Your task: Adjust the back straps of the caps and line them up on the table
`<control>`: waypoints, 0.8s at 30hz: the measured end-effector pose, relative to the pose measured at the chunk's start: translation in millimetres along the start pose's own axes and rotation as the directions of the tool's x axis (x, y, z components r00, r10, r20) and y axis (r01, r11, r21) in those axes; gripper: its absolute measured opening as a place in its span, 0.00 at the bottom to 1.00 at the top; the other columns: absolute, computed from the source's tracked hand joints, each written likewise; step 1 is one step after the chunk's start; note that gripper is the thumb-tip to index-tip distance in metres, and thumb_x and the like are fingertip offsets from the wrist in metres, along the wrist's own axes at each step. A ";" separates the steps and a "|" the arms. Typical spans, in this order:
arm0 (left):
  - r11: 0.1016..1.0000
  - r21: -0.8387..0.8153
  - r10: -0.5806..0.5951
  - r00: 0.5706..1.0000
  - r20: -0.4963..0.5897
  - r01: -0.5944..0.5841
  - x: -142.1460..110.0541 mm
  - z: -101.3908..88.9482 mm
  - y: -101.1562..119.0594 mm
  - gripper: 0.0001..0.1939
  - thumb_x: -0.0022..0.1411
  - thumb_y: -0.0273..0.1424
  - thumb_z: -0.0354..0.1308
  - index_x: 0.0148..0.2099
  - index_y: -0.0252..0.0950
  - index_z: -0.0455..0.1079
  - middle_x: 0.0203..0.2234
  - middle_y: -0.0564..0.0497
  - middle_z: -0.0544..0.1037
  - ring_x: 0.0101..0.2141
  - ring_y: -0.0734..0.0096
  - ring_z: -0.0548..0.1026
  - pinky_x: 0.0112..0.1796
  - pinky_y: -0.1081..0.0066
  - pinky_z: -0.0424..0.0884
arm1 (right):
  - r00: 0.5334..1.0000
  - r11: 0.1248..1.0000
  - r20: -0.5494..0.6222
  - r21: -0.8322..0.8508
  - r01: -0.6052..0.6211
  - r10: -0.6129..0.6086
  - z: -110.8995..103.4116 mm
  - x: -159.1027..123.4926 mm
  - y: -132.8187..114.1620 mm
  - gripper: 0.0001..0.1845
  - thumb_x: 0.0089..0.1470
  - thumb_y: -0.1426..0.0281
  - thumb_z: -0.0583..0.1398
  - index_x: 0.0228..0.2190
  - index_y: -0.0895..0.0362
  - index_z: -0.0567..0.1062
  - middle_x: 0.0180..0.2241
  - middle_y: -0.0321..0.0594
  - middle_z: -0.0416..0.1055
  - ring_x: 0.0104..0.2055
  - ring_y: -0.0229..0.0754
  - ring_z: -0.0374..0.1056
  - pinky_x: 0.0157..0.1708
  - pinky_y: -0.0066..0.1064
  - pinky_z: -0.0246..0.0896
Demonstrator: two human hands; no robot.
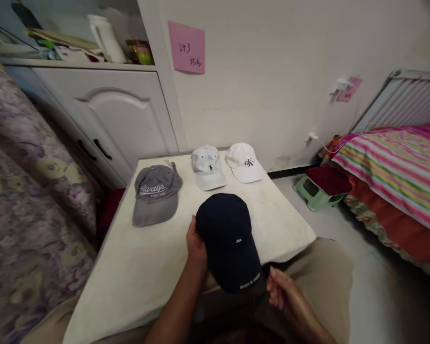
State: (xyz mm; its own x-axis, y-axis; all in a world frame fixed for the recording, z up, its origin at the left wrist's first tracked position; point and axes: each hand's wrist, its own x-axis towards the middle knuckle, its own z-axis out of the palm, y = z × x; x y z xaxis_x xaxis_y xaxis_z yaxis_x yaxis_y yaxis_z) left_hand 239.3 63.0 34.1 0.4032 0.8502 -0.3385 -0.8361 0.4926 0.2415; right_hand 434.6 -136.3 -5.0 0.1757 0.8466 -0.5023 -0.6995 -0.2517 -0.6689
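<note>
1. Bed (pixel 397 167): stands to the person's right, under a striped cover.
2. Desk (pixel 157 267): pale top, set in front of the seated person and near the wall. From where I stand, three caps rest on it.
3. Navy cap (pixel 224 229): held up over the near edge of the desk, tilted, brim pointing down toward the person's lap. The crown carries a small white mark; the brim edge carries white lettering.
4. Gray cap (pixel 155 196): on the left part of the desk, brim toward the person, "Always" across the front.
5. Pale cap (pixel 206 162) and white cap (pixel 241 160): side by side at the far edge; the right one bears a dark "CK"-like monogram.
6. Left hand (pixel 198 246): clamped on the left side of the navy cap, thumb at the edge, other fingers mostly hidden behind it.
7. Right hand (pixel 281 289): just beside the brim's right corner, fingers curled together; I see no contact with the brim.
</note>
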 end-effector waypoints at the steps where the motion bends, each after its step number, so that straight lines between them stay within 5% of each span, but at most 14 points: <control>1: 1.000 0.000 -0.012 1.000 0.013 0.012 -0.1 -1.6 -0.3 0.24 0.72 0.40 0.45 0.46 0.32 0.80 0.40 0.43 0.84 0.49 0.54 0.79 0.58 0.55 0.66 | 0.994 0.991 0.054 0.089 -0.103 0.099 3.4 -5.4 8.1 0.14 0.50 0.61 0.70 0.28 0.59 0.79 0.25 0.38 0.78 0.24 0.34 0.73 0.26 0.22 0.69; 5: 0.999 0.001 -0.039 0.997 0.064 0.039 -0.7 -8.2 -1.9 0.25 0.72 0.41 0.45 0.48 0.32 0.80 0.43 0.42 0.83 0.49 0.54 0.79 0.60 0.55 0.63 | 0.962 0.902 0.234 0.369 -0.224 0.143 23.8 -4.1 23.5 0.13 0.54 0.66 0.68 0.41 0.58 0.79 0.47 0.45 0.79 0.50 0.41 0.75 0.53 0.32 0.69; 11: 0.982 0.047 -0.187 0.952 0.244 0.180 -0.7 -18.7 0.3 0.29 0.72 0.47 0.41 0.62 0.37 0.70 0.49 0.45 0.80 0.57 0.57 0.72 0.64 0.57 0.53 | 0.973 0.879 0.219 0.447 -0.167 0.074 29.2 10.6 29.9 0.12 0.51 0.73 0.69 0.40 0.55 0.80 0.42 0.38 0.82 0.45 0.38 0.78 0.49 0.27 0.71; 16: 0.987 0.070 -0.157 0.960 0.233 0.145 -2.7 -20.6 5.7 0.30 0.70 0.50 0.42 0.61 0.38 0.71 0.48 0.44 0.81 0.58 0.56 0.72 0.64 0.56 0.55 | 0.978 0.867 0.209 0.481 -0.129 0.030 26.0 5.9 26.3 0.12 0.48 0.76 0.69 0.37 0.56 0.81 0.41 0.38 0.82 0.43 0.38 0.78 0.46 0.27 0.73; 20: 0.996 0.060 -0.079 0.986 0.145 0.071 7.9 -3.0 3.6 0.32 0.70 0.51 0.42 0.63 0.37 0.68 0.49 0.42 0.81 0.55 0.55 0.74 0.62 0.56 0.60 | 0.969 0.901 0.243 0.429 -0.063 -0.049 26.0 3.9 7.7 0.15 0.50 0.76 0.69 0.41 0.54 0.81 0.44 0.38 0.81 0.47 0.40 0.77 0.48 0.28 0.72; 24: 0.992 0.094 -0.091 0.991 0.094 0.082 39.5 42.0 -12.3 0.35 0.69 0.52 0.41 0.66 0.33 0.63 0.50 0.37 0.80 0.54 0.53 0.75 0.60 0.55 0.64 | 0.969 0.923 0.189 0.377 0.077 -0.158 15.8 15.0 -32.2 0.14 0.48 0.76 0.70 0.39 0.55 0.81 0.44 0.40 0.81 0.45 0.41 0.78 0.47 0.28 0.73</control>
State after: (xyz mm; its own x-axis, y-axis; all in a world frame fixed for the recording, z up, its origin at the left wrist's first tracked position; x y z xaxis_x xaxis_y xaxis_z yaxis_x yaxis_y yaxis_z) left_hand 281.1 98.3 55.9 0.5104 0.8157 -0.2722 -0.7615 0.5758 0.2975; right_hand 448.8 -108.2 17.6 0.1498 0.9489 -0.2777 -0.8934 0.0096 -0.4492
